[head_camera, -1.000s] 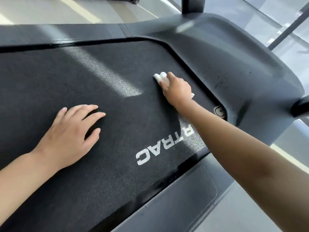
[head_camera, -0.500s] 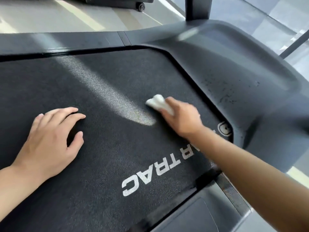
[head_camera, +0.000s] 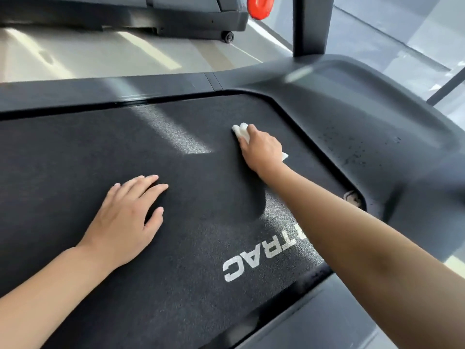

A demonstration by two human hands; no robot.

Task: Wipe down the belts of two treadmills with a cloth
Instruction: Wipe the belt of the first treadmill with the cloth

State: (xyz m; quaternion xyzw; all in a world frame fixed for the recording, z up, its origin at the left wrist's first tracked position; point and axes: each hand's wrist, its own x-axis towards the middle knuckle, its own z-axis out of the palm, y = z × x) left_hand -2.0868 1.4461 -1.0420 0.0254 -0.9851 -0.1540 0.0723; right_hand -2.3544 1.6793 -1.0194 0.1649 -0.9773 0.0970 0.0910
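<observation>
**Wiping the belt with a cloth**

The right hand (head_camera: 261, 147) presses a small white cloth (head_camera: 241, 131) on the belt (head_camera: 75, 159), fingers curled over it, near the belt's far edge. The left hand (head_camera: 125, 222) lies flat and open on the belt, nearer the person. The cloth looks soft and light; hold it bunched under the fingers. Half a second ago the cloth was closer to the person; now it is farther up the belt.

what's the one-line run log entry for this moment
right hand grips white cloth on belt | left hand flat on belt | stage: wiping near motor cover
</observation>
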